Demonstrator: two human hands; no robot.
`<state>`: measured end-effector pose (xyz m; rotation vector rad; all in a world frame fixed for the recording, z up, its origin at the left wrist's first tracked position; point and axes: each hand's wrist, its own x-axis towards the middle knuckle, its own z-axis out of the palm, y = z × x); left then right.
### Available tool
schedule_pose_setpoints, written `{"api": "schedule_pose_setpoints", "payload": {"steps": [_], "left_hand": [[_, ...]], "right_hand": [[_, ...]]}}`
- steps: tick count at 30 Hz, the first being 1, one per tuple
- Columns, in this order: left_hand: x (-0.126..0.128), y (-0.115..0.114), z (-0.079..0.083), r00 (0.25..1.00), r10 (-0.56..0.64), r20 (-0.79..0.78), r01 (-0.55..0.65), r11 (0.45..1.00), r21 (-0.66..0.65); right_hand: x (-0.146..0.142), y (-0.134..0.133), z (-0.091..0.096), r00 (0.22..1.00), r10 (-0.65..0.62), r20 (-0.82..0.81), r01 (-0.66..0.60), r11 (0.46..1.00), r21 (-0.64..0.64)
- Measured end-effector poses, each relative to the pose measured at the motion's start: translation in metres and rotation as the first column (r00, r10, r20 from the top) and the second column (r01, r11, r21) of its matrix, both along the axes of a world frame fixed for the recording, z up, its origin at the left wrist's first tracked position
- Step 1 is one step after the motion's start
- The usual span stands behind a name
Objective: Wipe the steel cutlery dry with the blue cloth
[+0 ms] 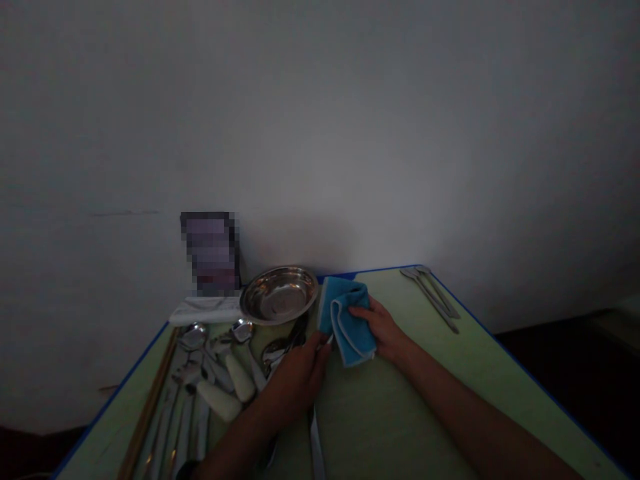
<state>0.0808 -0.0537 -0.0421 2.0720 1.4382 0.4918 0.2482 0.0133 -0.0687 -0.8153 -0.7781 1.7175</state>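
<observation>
My right hand [384, 330] is closed on a folded blue cloth [345, 303] with pale edging, held above the table. My left hand [303, 373] meets the cloth's lower left side, fingers pinched on a thin shiny piece of cutlery [330, 339]. Its far end is hidden in the cloth, so I cannot tell its kind. Below my left hand a flat metal handle [316, 443] shows. Left of that hand lie spoons [243, 330], forks [190, 375] and two pale thick handles [240, 377]. A ladle-like bowl [274, 350] is partly covered by my left hand.
A round steel bowl [279, 272] stands at the back by the wall [380, 133]. Behind the cutlery a blurred-out upright panel [213, 253] rests on a white base [205, 311]. A few slim utensils [433, 300] lie at the table's [480, 393] right edge. A wooden strip [150, 400] runs along the left.
</observation>
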Motion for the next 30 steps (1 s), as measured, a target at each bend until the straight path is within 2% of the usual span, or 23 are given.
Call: {"api": "schedule_pose_setpoints", "payload": {"steps": [11, 14, 21, 30], "left_hand": [[0.001, -0.001, -0.003, 0.999, 0.006, -0.046, -0.005, 1.000, 0.008], [0.000, -0.001, -0.003, 1.000, -0.001, -0.030, 0.001, 1.000, 0.008], [-0.002, -0.001, -0.001, 0.999, 0.012, -0.051, -0.013, 1.000, -0.001], [0.000, 0.000, 0.000, 0.998, 0.003, -0.066, -0.003, 1.000, -0.002]], "right_hand": [[-0.010, 0.004, -0.011, 0.981, -0.186, 0.063, 0.182, 0.981, 0.063], [-0.008, 0.003, -0.011, 0.984, -0.158, 0.086, 0.150, 0.984, 0.092], [0.003, -0.002, 0.001, 0.996, 0.003, 0.089, -0.012, 0.995, 0.102], [0.005, 0.000, 0.002, 0.995, 0.001, 0.101, -0.003, 1.000, 0.027]]}}
